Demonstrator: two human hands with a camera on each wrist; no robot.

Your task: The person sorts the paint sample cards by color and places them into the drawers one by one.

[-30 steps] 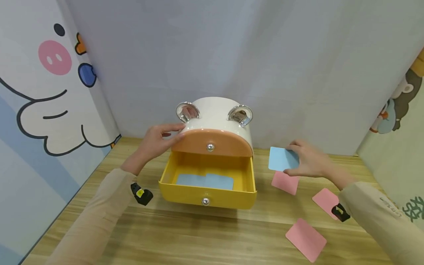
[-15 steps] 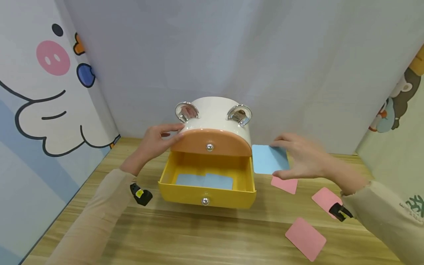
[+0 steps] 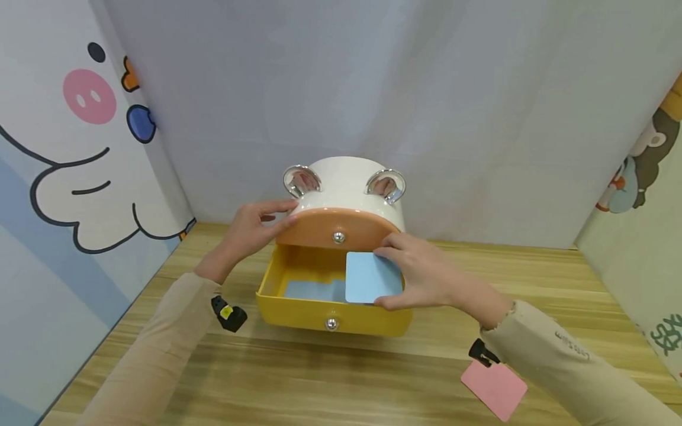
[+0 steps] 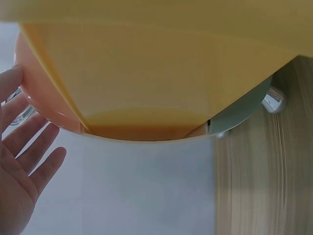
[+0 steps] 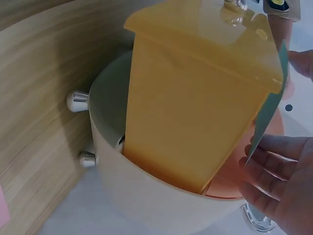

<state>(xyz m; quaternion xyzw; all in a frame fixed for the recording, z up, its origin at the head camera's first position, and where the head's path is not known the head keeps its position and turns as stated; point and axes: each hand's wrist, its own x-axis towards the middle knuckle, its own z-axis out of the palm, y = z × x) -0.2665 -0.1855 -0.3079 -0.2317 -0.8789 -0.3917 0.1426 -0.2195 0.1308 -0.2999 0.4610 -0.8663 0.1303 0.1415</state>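
A white storage box [image 3: 346, 183] with silver bear ears has an orange upper drawer [image 3: 311, 231], closed, and a yellow lower drawer [image 3: 288, 313], pulled out. My right hand [image 3: 428, 275] pinches a square blue card [image 3: 367, 278] by opposite edges, above the yellow drawer's right part. In the right wrist view, that card [image 5: 268, 117] appears edge-on beside the drawer wall. Other blue cards [image 3: 309, 290] lie inside the drawer, partly covered by the held one. Against the box's upper left side rests my left hand [image 3: 249, 231], its fingers [image 4: 46, 169] extended in the left wrist view.
One pink card [image 3: 495, 387] lies on the wooden table [image 3: 256, 378] at the front right, partly behind the right wrist camera. The right arm covers the tabletop above it. A pale curtain [image 3: 479, 118] hangs behind the box, with printed cartoon panels on both sides.
My right hand has carried the blue card leftward from the table's right side to over the yellow drawer. Its arm now hides two pink cards. The left hand stays at the box.
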